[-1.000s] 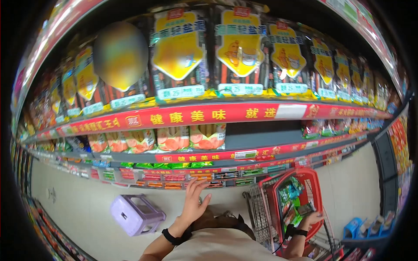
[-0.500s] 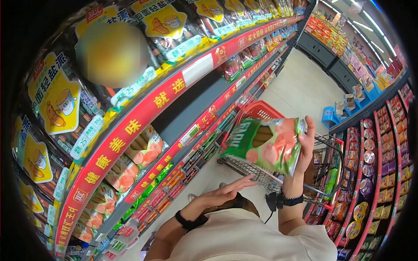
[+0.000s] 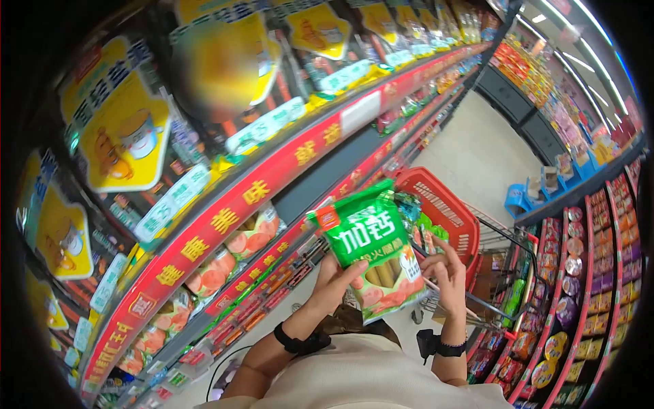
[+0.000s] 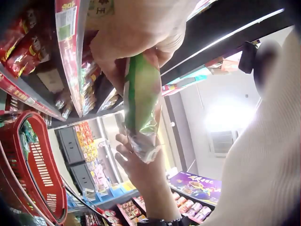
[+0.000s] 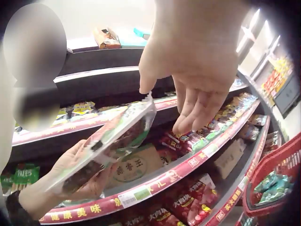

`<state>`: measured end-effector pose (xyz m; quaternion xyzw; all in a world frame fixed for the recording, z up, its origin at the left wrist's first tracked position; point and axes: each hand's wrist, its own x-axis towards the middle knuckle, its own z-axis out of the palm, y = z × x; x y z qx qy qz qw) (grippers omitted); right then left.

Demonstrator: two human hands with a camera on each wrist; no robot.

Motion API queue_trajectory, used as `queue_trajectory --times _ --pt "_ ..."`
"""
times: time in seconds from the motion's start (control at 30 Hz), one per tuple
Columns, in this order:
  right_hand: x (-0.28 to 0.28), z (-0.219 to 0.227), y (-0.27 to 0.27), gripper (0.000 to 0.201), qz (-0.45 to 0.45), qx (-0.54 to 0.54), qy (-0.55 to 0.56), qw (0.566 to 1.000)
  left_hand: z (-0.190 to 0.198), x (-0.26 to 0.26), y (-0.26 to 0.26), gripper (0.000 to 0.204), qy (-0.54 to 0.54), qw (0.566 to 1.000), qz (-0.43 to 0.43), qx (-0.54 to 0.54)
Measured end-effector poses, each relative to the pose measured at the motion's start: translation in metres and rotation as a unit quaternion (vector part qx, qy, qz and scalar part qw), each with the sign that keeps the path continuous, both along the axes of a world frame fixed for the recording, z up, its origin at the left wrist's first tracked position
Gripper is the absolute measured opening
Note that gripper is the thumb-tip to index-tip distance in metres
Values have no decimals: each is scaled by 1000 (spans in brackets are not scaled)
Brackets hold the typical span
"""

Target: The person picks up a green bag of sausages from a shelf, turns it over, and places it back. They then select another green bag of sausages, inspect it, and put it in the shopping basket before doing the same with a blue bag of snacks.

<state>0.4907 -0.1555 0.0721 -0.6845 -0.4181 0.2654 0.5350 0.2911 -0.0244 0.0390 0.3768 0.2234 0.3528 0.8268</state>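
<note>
Leftmost in the head view, the shelves (image 3: 225, 211) run away into the distance, hung with yellow-labelled packs above and stocked with orange sausage packs (image 3: 235, 249) under the red price strip. Next comes the left hand (image 3: 337, 279), whose fingers curl round the lower left edge of a green sausage pack (image 3: 371, 255), the thumb on the front and the other fingers behind it. That pack is held up in the air in front of the person's chest, tilted, between the shelves on the left and the red basket (image 3: 436, 208) in the trolley on the right. It looks light and soft: a thin, glossy film bag with crimped end seams (the left wrist view shows it edge-on, quite slim, with a crinkled seam at the bottom), so it will likely bend under its own contents and may slide through a loose grip. The firmest hold is probably across the body of the pack where the sausages stiffen it, or a pinch on a sealed end seam, rather than on the slack film alone. Further right, the right hand (image 3: 446, 276) is at the pack's right edge with fingers loosely spread; it seems to steady the edge rather than clasp it, and whether its fingertips actually touch the film I cannot tell. Far right, another aisle's shelves (image 3: 586, 259) carry round tins and packets.
</note>
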Motion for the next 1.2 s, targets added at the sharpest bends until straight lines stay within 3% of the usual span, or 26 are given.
queue_trajectory --times 0.07,0.17,0.2,0.23,0.3,0.37,0.47,0.63,0.73,0.93,1.2 --pt "1 -4 13 55 60 27 40 997 7 -8 4 28 51 996 -31 67" --pt "-26 5 39 56 140 25 36 989 7 -12 2 50 51 994 -20 90" --pt "-26 1 45 53 198 -24 49 979 11 -13 1 59 38 994 -13 98" --pt "-34 -3 49 48 185 -23 66 980 9 -15 2 69 68 988 -18 138" --pt "-51 -9 59 44 178 -24 84 980 5 -17 2 67 73 987 36 141" --pt "-57 -11 71 36 192 -11 186 964 7 -23 3 62 96 982 79 140" --pt "-67 -4 85 32 211 15 190 959 15 -36 2 56 120 983 104 88" --pt "-78 -7 99 30 223 54 205 952 6 -43 -2 53 79 966 214 119" --pt "-84 -3 104 29 243 75 209 944 14 -53 -11 46 130 967 181 124" --pt "-87 -11 108 30 279 52 203 937 21 -61 -25 35 125 956 239 114" --pt "-95 -12 103 31 302 46 213 928 23 -70 -39 40 119 953 255 113"
